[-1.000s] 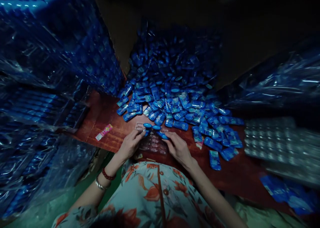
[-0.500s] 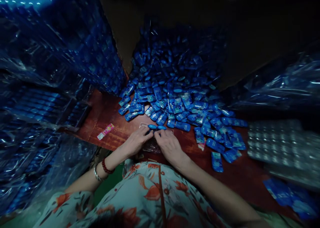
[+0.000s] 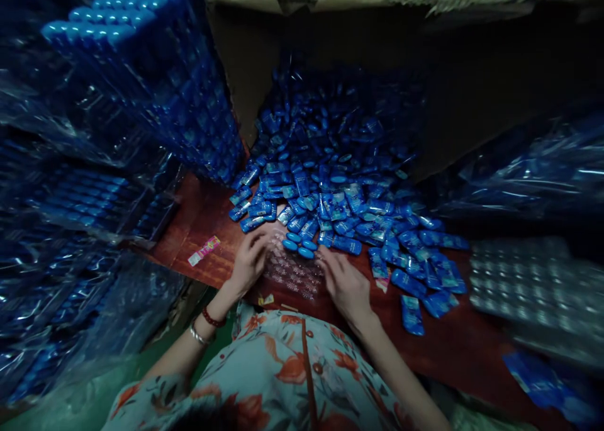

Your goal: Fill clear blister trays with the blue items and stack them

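Note:
A clear plastic blister tray [image 3: 293, 269] lies on the reddish-brown table [image 3: 207, 217] in front of me. Several small blue oval pieces [image 3: 298, 245] sit in its far row. My left hand [image 3: 249, 262] rests on the tray's left edge, fingers curled on it. At the tray's right edge is my right hand [image 3: 345, 284], its fingertips down near the blue pieces. Whether either hand pinches a piece is too small to tell. A big heap of small blue packets [image 3: 340, 192] spreads just beyond the tray.
An open cardboard box [image 3: 330, 3] stands behind the heap. Stacks of blue-filled trays in clear plastic [image 3: 141, 85] rise at left. Empty clear trays [image 3: 528, 280] and more wrapped stacks [image 3: 533, 167] are at right. A pink-and-white label [image 3: 204, 250] lies on the table's left side.
My hands, close together over the tray half a second ago, have moved apart to its left and right edges. More blue pieces now sit in the tray's far row.

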Action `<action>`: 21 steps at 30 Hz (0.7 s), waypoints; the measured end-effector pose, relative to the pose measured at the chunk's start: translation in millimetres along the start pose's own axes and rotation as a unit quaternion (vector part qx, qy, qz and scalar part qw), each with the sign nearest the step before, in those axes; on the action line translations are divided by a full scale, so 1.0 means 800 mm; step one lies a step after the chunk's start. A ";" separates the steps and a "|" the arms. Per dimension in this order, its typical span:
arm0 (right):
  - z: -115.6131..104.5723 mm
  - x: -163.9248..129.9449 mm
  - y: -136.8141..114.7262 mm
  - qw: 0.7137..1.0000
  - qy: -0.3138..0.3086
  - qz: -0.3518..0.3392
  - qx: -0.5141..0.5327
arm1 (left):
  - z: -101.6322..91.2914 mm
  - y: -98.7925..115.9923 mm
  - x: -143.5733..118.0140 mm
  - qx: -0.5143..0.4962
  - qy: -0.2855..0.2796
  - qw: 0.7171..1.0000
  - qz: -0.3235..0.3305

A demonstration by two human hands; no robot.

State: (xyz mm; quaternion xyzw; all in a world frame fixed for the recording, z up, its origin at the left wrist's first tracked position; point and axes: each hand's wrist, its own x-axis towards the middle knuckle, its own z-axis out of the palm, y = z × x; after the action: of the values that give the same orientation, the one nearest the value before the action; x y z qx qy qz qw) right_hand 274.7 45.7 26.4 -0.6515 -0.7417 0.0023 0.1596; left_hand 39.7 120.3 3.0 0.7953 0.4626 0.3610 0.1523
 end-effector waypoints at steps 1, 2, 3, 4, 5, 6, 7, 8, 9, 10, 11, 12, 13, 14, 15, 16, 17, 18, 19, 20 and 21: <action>0.000 -0.004 0.013 0.999 0.015 0.034 -0.012 | 0.000 -0.009 0.002 0.023 0.039 0.997 -0.057; 0.001 -0.004 0.026 0.997 0.017 0.064 -0.034 | -0.001 -0.017 0.005 0.057 0.064 0.991 -0.105; 0.001 -0.003 0.038 0.995 0.006 0.086 -0.059 | 0.000 -0.026 0.010 0.097 0.070 0.983 -0.141; 0.001 0.000 0.050 0.992 -0.017 0.096 -0.081 | 0.000 -0.034 0.015 0.135 0.059 0.976 -0.161; 0.002 0.004 0.060 0.990 -0.047 0.094 -0.096 | 0.001 -0.040 0.021 0.167 0.036 0.971 -0.166; 0.003 0.007 0.067 0.988 -0.077 0.086 -0.102 | 0.002 -0.044 0.026 0.189 0.008 0.969 -0.161; 0.005 0.009 0.072 0.987 -0.100 0.074 -0.100 | 0.003 -0.047 0.029 0.199 -0.018 0.968 -0.152; 0.006 0.009 0.075 0.987 -0.116 0.064 -0.092 | 0.003 -0.048 0.031 0.200 -0.037 0.968 -0.145; 0.007 0.007 0.076 0.988 -0.122 0.058 -0.077 | 0.001 -0.049 0.031 0.192 -0.047 0.970 -0.141; 0.007 0.003 0.076 0.990 -0.117 0.058 -0.055 | -0.003 -0.048 0.028 0.173 -0.052 0.974 -0.140; 0.006 -0.004 0.075 0.993 -0.102 0.063 -0.024 | -0.009 -0.047 0.024 0.146 -0.052 0.978 -0.141; 0.004 -0.013 0.073 0.994 -0.081 0.073 0.016 | -0.017 -0.045 0.017 0.114 -0.048 0.981 -0.147; 0.000 -0.022 0.070 0.993 -0.059 0.087 0.058 | -0.026 -0.042 0.009 0.084 -0.042 0.984 -0.154; -0.003 -0.032 0.066 0.989 -0.039 0.106 0.100 | -0.037 -0.038 0.001 0.058 -0.037 0.984 -0.162; -0.008 -0.040 0.061 0.982 -0.024 0.122 0.139 | -0.048 -0.032 -0.007 0.041 -0.036 0.984 -0.172; -0.011 -0.047 0.054 0.975 -0.019 0.132 0.175 | -0.059 -0.024 -0.014 0.033 -0.042 0.983 -0.178; -0.014 -0.052 0.045 0.969 -0.019 0.133 0.208 | -0.067 -0.015 -0.020 0.029 -0.058 0.982 -0.175; -0.016 -0.055 0.036 0.963 -0.022 0.123 0.238 | -0.073 -0.004 -0.024 0.023 -0.079 0.983 -0.163; -0.015 -0.055 0.026 0.958 -0.023 0.106 0.265 | -0.077 0.007 -0.026 0.016 -0.100 0.985 -0.142; -0.013 -0.052 0.016 0.954 -0.020 0.086 0.287 | -0.076 0.018 -0.027 0.008 -0.118 0.986 -0.119; -0.010 -0.048 0.006 0.951 -0.011 0.070 0.300 | -0.073 0.027 -0.026 0.001 -0.129 0.987 -0.095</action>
State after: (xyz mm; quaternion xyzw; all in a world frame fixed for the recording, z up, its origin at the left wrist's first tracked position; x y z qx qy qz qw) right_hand 285.3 8.0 24.3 -0.6239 -0.6610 0.2434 0.3386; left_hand 5.1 86.0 46.7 0.7877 0.5130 0.2389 0.2436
